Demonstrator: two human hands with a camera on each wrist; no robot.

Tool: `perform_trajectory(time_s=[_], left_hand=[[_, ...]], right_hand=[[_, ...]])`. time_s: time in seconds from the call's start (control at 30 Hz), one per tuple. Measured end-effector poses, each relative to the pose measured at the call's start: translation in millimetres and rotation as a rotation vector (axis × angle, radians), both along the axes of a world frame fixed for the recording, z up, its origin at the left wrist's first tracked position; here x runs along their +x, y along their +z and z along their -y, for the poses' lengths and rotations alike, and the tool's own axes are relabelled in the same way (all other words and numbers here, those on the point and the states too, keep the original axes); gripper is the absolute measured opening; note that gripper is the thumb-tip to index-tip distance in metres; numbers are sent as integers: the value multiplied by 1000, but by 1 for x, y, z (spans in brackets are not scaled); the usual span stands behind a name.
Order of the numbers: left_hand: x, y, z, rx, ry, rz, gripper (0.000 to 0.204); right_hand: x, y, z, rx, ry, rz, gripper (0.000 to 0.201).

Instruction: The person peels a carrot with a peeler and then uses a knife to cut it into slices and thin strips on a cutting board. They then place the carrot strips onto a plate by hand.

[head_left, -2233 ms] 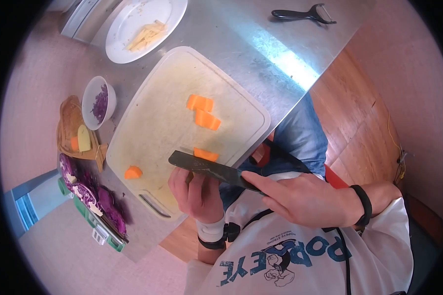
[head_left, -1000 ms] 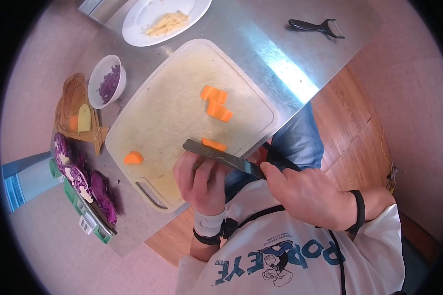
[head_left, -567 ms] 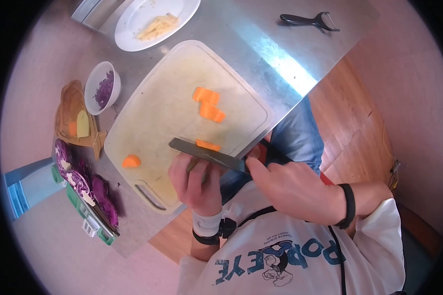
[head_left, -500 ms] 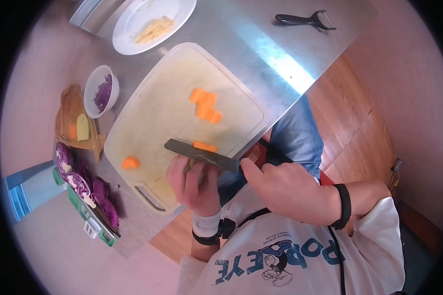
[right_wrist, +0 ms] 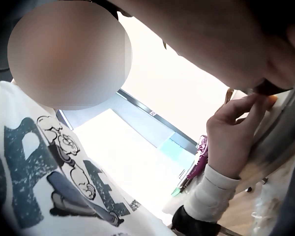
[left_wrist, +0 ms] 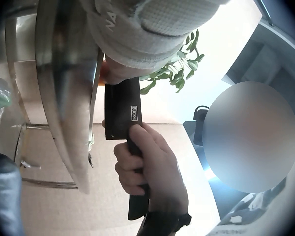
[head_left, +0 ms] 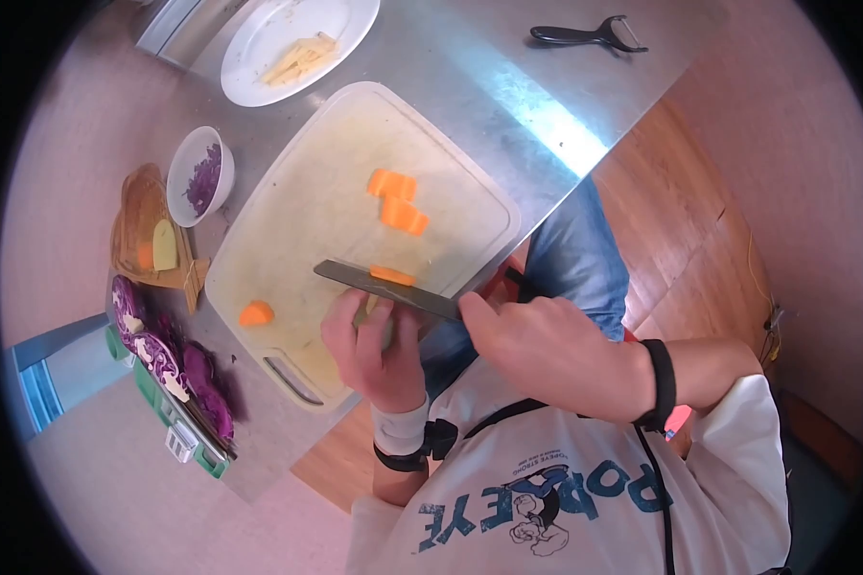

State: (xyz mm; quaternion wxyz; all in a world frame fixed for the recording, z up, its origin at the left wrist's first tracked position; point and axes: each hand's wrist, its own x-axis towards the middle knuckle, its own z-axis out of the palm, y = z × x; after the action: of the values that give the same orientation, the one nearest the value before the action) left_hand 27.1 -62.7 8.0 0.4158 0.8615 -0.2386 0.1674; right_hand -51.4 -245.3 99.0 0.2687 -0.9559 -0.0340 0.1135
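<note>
Gripping a flat, dark rectangular knife beside orange carrot.

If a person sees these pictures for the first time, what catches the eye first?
Probably the bright orange carrot pieces on the pale board, then the dark knife in the right hand, beside one slice. Purple cabbage also stands out, at the head view's left.
</note>
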Motion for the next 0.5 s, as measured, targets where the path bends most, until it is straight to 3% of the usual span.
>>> perform_trajectory(time_s=[0.27, 0.33, 0.5], left_hand=[[3, -1, 2, 22, 9, 46, 34], [4, 0, 2, 2, -8, 49, 35], [3, 0, 2, 7, -24, 65, 34]], right_hand=[[-5, -1, 5, 49, -26, 21, 26], [2, -9, -2, -86, 32, 144, 21], [8, -13, -1, -128, 36, 161, 18]])
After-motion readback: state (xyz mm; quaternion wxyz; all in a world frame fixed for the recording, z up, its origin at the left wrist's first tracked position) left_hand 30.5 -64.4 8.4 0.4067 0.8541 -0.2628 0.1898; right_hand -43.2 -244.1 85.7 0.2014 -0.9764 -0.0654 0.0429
